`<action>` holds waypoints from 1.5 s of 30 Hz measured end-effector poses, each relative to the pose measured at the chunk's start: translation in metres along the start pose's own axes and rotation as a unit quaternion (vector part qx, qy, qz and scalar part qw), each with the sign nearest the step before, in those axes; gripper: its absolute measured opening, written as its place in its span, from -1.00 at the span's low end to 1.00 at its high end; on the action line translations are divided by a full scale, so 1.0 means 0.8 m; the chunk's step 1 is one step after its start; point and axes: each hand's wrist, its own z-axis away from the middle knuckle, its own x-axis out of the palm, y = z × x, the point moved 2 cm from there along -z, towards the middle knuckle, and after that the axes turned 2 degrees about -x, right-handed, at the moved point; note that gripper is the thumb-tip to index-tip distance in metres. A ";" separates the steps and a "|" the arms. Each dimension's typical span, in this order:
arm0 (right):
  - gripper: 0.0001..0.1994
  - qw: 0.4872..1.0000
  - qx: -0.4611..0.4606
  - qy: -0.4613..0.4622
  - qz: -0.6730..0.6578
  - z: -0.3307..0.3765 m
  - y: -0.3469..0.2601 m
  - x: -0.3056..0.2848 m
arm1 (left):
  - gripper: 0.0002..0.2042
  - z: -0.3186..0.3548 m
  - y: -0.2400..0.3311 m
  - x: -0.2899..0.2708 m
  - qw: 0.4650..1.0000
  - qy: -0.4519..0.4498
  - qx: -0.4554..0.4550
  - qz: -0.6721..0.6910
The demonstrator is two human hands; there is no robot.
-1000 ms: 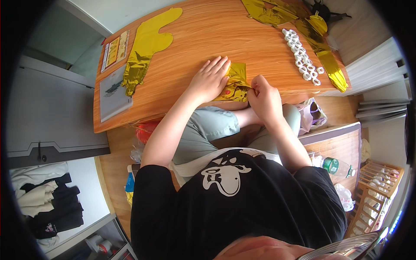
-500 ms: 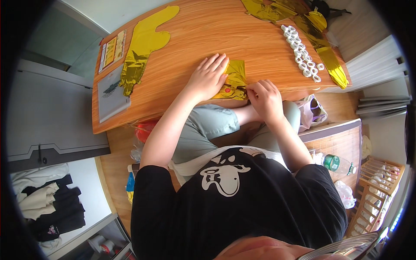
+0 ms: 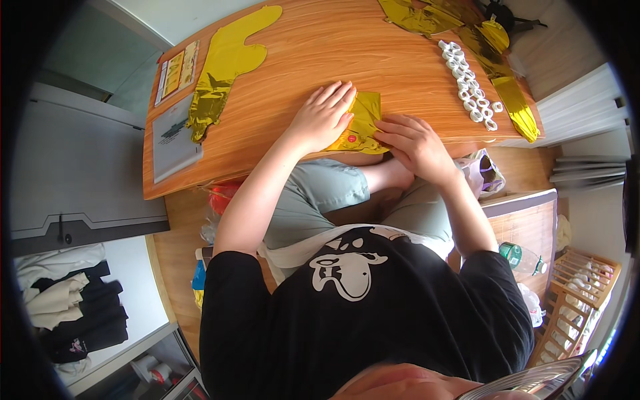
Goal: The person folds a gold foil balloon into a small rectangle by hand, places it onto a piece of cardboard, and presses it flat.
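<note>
A folded gold foil balloon point(image 3: 366, 110) lies flat at the near edge of the wooden table, with a small red spot near its lower side. My left hand point(image 3: 325, 115) rests flat on its left part, fingers stretched out and pointing away from me. From the right, my right hand point(image 3: 415, 141) reaches over the foil's right edge with its fingers extended and its tips on the foil. The right thumb is mostly hidden below the hand.
At the table's left lies a larger flat gold foil balloon point(image 3: 233, 63), beside a printed card point(image 3: 177, 73) and a clear plastic sleeve point(image 3: 175, 143). Several white rings point(image 3: 467, 83) line the right side. More gold foil point(image 3: 510, 100) lies along the right edge.
My right hand has gone from pinched fingers at the foil's right edge to stretched fingers laid over it. My left hand stays on the foil. The view has shifted slightly.
</note>
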 end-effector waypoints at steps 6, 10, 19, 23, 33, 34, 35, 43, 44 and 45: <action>-0.68 0.996 -0.083 -0.004 -0.036 -0.019 0.013 -0.011 | -0.44 0.002 -0.002 0.001 1.000 0.005 0.011 -0.002; -0.70 0.990 -0.095 -0.052 -0.090 -0.023 0.030 -0.001 | -0.44 0.002 0.000 0.001 1.000 0.011 0.009 0.003; -0.82 0.979 -0.052 -0.009 -0.196 -0.050 0.022 0.007 | -0.46 0.002 0.006 -0.007 1.000 0.011 -0.003 0.016; -0.87 0.971 0.138 0.019 -0.195 -0.070 0.015 0.017 | -0.44 0.002 0.005 -0.010 1.000 -0.008 -0.007 0.017; -0.78 0.976 0.193 0.021 -0.098 -0.094 0.017 0.041 | -0.39 0.003 -0.012 0.003 0.990 0.011 -0.049 0.133; -0.78 0.976 0.193 0.021 -0.099 -0.094 0.018 0.043 | -0.39 0.005 -0.014 0.002 0.990 0.011 -0.050 0.133; -0.78 0.975 0.200 0.017 -0.095 -0.094 0.021 0.044 | -0.34 0.005 -0.016 -0.005 0.960 0.023 -0.060 0.273; -0.80 0.976 0.201 0.032 -0.074 -0.094 0.019 0.052 | -0.16 0.042 -0.054 -0.053 0.976 -0.151 -0.020 0.154; -0.81 0.978 0.191 0.044 -0.066 -0.093 0.019 0.053 | -0.12 0.044 -0.053 -0.054 0.975 -0.163 -0.016 0.147; -0.82 0.980 0.181 0.055 -0.058 -0.093 0.019 0.054 | -0.03 0.043 -0.054 -0.054 0.974 -0.173 -0.013 0.145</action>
